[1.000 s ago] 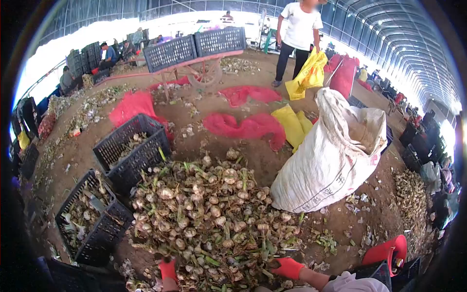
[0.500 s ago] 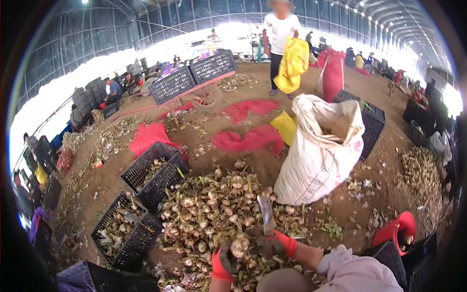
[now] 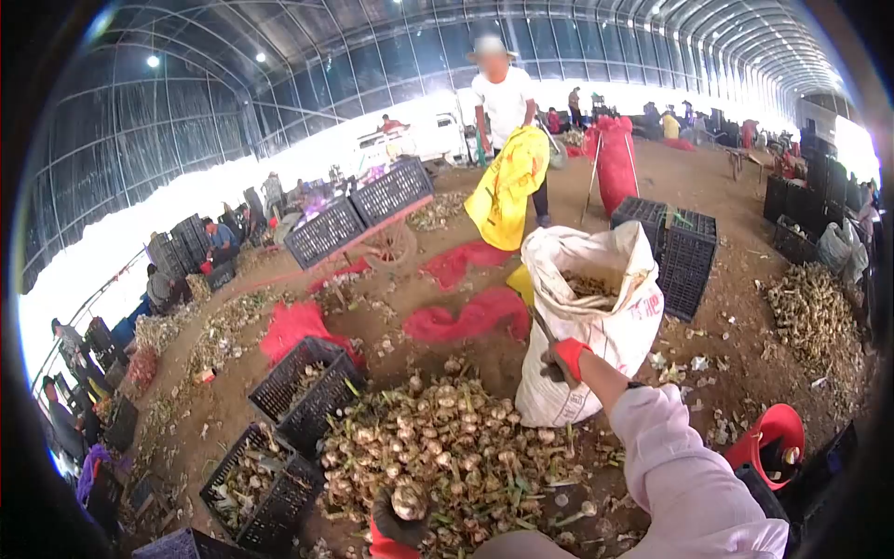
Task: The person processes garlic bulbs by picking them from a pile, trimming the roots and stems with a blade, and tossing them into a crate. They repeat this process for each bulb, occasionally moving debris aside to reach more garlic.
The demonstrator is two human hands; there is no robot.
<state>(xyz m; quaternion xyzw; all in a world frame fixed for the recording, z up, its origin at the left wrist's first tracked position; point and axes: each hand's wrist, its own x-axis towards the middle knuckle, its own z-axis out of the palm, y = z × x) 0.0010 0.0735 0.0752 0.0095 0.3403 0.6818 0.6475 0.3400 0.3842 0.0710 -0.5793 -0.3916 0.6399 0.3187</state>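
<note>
My left hand (image 3: 395, 526), in a dark glove with a red cuff, is closed around a garlic bulb (image 3: 409, 501) low over the garlic heap (image 3: 438, 438). My right hand (image 3: 566, 361), gloved the same way, reaches forward to the front of the white woven sack (image 3: 589, 368). Its fingers are wrapped round a knife whose narrow blade (image 3: 542, 326) points up toward the sack's rim; the handle is hidden in the glove. The sack stands open at the top, with garlic-coloured pieces (image 3: 590, 285) inside.
Black crates (image 3: 307, 387) with trimmings stand left of the heap, and a red bucket (image 3: 771, 438) at right. Red net bags (image 3: 470, 317) lie on the dirt floor. Beyond the sack a person (image 3: 503, 102) holds a yellow bag (image 3: 510, 186). A cart (image 3: 391, 238) carries crates.
My right hand has moved forward from beside the bulb to the sack, taking the knife along. The left hand still holds a bulb. The view has tilted up, and the person's yellow bag has shifted.
</note>
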